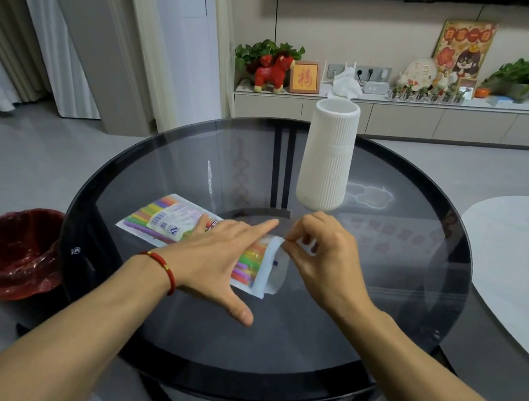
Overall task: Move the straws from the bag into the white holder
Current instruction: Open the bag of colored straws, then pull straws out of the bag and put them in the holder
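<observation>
The left hand (213,254) lies flat, fingers straight, pressing the bag (166,219) — the right hand (323,258), at its 3 o'clock, pinches the bag's white flap (268,263).

Hands (325,265) open bag (182,229) (straws inside).

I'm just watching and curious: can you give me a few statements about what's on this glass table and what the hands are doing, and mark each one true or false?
1. The left hand lies flat with straight fingers on the bag of straws. True.
2. The right hand pinches the bag's white end flap. True.
3. Several straws already stand in the white holder. False: none show above its rim; the coloured straws are in the bag.
4. The white holder lies on its side. False: it stands upright, beyond the hands.
5. A bin with a red liner sits on the table. False: it stands on the floor, to the left of the table.
</observation>
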{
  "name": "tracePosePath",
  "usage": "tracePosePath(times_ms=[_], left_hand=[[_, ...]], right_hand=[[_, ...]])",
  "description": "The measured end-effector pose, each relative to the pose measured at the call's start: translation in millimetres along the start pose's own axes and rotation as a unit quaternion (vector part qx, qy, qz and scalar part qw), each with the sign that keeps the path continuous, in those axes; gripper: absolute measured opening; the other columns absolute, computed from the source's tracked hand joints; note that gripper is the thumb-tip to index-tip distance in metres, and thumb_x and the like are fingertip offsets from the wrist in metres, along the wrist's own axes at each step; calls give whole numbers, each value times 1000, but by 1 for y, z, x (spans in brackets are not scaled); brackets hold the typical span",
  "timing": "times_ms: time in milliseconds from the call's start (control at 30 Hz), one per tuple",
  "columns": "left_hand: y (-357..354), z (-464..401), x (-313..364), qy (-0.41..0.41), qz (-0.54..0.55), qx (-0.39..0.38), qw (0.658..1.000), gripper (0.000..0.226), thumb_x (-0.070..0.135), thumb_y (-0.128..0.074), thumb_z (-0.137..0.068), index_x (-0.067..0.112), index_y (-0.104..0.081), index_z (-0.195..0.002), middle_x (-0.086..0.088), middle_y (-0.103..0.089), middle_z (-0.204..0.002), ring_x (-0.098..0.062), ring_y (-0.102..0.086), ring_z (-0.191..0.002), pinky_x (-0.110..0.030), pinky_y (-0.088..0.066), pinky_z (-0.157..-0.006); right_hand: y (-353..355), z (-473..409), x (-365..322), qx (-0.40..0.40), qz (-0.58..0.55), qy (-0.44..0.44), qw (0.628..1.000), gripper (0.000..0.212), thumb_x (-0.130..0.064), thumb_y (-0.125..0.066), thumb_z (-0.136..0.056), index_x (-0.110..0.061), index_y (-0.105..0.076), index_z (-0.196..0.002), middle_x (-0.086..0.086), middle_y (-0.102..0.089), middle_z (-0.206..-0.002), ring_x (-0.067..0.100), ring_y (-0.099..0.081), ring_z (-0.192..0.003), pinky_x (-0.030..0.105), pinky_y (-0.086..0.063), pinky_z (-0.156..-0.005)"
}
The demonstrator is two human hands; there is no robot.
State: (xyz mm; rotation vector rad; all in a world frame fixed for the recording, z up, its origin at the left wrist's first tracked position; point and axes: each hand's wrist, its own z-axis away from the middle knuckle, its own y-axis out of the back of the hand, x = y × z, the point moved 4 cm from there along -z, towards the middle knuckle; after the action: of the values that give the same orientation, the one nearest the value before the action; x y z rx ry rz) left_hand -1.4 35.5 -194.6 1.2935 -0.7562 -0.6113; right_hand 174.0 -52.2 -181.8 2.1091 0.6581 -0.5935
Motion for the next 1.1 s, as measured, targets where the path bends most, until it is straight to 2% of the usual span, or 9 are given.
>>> tracePosePath(times_ms=[67, 167, 267, 333, 467, 667, 900, 1033, 1100], left_hand=[[4, -4, 0, 0, -24, 81, 996, 118, 82, -67, -56, 42, -12, -153, 5, -56, -134, -23, -51, -122, -54, -27, -114], [8, -5, -2, 24, -47, 181, 982, 93, 57, -77, -62, 34, -37, -142, 6, -64, -113, -23, -57, -98, -42, -38, -99], [5, -7, -2, 50, -49, 202, 977, 88, 60, -74, -61, 33, -39, -136, 8, -64, -113, -20, -55, -93, -44, -39, -92], [5, -9, 5, 47, -42, 215, 974, 87, 65, -71, -60, 33, -40, -134, 9, -64, -110, -20, -55, -90, -45, -39, -89], [1, -11, 16, 44, -39, 225, 973, 88, 65, -71, -60, 33, -38, -136, 9, -59, -112, -18, -54, -95, -45, -37, -90], [1, -7, 11, 45, -40, 223, 973, 73, 63, -72, -66, 38, -46, -129, 11, -55, -111, -18, -53, -98, -46, -37, -93], [3, -3, -10, 95, -30, 224, 970, 61, 37, -80, -69, 39, -56, -125, 13, -63, -123, -17, -57, -111, -48, -37, -99], [1, -5, -6, 103, -37, 201, 974, 68, 42, -79, -71, 39, -51, -133, 12, -54, -138, -19, -50, -127, -55, -31, -109], [1, -5, -6, 103, -49, 164, 980, 83, 55, -74, -71, 40, -39, -145, 10, -41, -152, -20, -37, -139, -61, -23, -115]], right_hand=[[2, -2, 4, 10, -22, -49, 998, 15, -17, -85, -82, -13, -71, -80, -7, -67, -79, 10, -57, -71, 35, -54, -68], [7, -7, 15, -1, -83, -137, 987, 13, -28, -84, -84, -20, -78, -78, -12, -72, -70, 3, -60, -61, 27, -54, -64], [1, -4, 19, -112, -205, -164, 958, 7, -25, -81, -88, -22, -84, -94, -7, -79, -76, 8, -66, -56, 24, -56, -60], [-6, 0, 20, -168, -215, -166, 948, 19, -26, -77, -92, -28, -82, -110, -14, -81, -95, 16, -71, -54, 16, -53, -56], [-25, 5, 23, -233, -240, -187, 924, 17, -26, -70, -94, -29, -80, -108, -7, -82, -97, 27, -66, -48, 12, -45, -47], [-26, -4, 31, -151, -254, -218, 930, 9, -19, -77, -86, -19, -85, -91, 7, -80, -77, 19, -50, -41, 26, -42, -44], [19, -9, 60, -98, -325, -264, 903, 11, -7, -75, -92, -7, -82, -100, 18, -80, -87, 19, -70, -63, 27, -60, -54], [29, -10, 68, -54, -345, -267, 898, 9, -4, -70, -96, 1, -78, -96, 21, -76, -84, 25, -73, -67, 29, -63, -62], [32, -11, 70, -55, -349, -261, 898, 9, -2, -69, -96, 3, -77, -96, 20, -76, -82, 26, -72, -68, 30, -64, -68]])
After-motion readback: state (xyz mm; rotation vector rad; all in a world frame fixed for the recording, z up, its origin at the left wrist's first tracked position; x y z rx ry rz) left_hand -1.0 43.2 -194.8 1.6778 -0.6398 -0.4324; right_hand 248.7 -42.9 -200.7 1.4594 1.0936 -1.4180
